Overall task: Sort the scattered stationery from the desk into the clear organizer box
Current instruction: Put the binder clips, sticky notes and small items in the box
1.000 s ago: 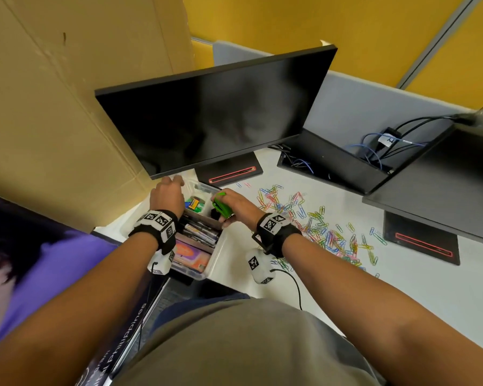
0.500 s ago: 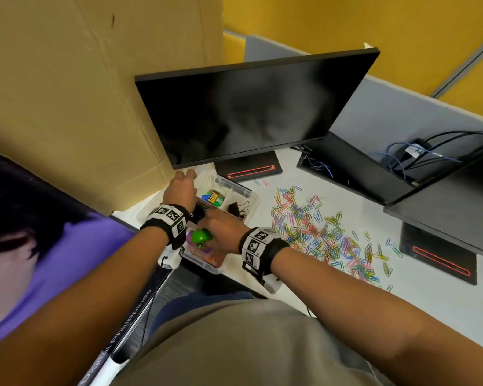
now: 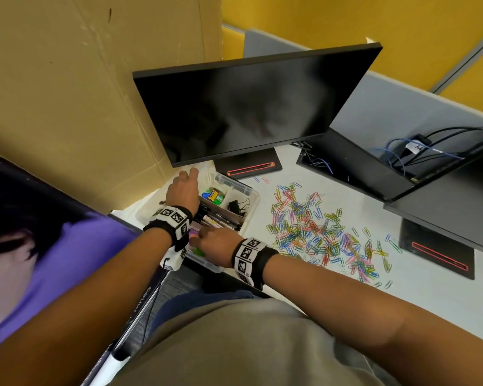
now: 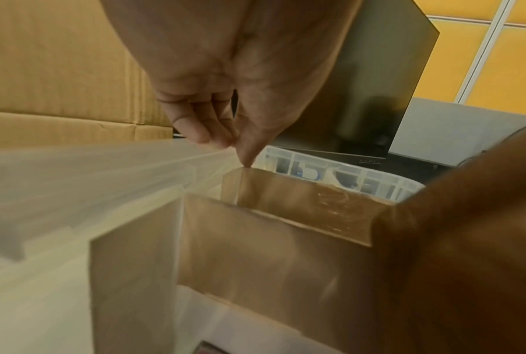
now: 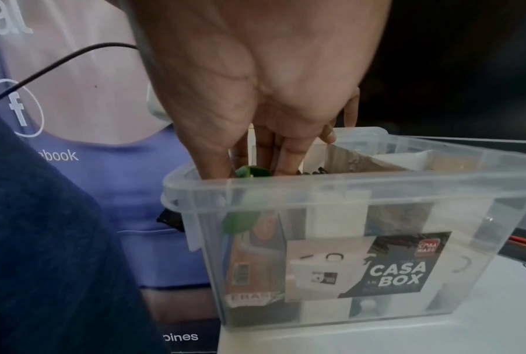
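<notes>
The clear box is sitting at the surface's near left corner, hemmed in by cardboard on the left and the monitor behind. The left hand is resting at the box's far left rim, fingers loosely curled. The right hand is reaching down into the near compartment, fingertips pinching a green item just below the rim. Paper clips are lying scattered on open surface to the right, well apart from the box.
</notes>
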A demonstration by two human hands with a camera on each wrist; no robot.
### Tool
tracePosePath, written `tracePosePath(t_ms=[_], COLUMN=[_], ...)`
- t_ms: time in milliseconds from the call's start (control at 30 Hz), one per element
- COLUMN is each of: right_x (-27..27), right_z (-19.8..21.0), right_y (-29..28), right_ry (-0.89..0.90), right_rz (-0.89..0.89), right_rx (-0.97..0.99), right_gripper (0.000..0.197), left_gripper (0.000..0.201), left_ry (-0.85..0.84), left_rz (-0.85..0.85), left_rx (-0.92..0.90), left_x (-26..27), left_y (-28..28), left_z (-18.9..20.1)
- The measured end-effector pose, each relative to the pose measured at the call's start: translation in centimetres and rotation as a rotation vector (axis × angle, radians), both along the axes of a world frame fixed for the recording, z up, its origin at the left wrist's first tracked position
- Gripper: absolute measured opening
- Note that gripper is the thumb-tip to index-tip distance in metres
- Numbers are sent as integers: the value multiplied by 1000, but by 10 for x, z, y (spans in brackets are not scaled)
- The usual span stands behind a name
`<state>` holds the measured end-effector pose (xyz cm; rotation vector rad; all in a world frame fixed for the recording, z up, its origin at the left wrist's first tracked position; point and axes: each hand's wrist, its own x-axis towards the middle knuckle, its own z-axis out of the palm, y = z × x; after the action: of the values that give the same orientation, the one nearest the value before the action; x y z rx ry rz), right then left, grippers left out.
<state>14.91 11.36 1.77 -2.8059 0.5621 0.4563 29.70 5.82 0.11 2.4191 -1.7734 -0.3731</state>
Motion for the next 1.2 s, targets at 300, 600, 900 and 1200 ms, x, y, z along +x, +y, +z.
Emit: tracePosePath(t_ms=[300, 600, 900, 1200], right_x=[1, 6, 7, 7], right_z=[-2, -3, -3, 2], right_y=[-2, -4, -6, -8], right_ry=[125, 188, 177, 236], right_rz=[34, 74, -45, -18], right_rx=[81, 86, 100, 106], right_gripper=[43, 42, 44, 42], left_gripper=[48, 50, 51, 50], left_ry=[-17, -21, -32, -33], left_rz=[7, 8, 2, 0], left_rx=[3, 5, 11, 18], left_x=[-3, -2, -2, -5], left_y=[1, 0, 0, 2], left_z=[2, 1, 2, 4])
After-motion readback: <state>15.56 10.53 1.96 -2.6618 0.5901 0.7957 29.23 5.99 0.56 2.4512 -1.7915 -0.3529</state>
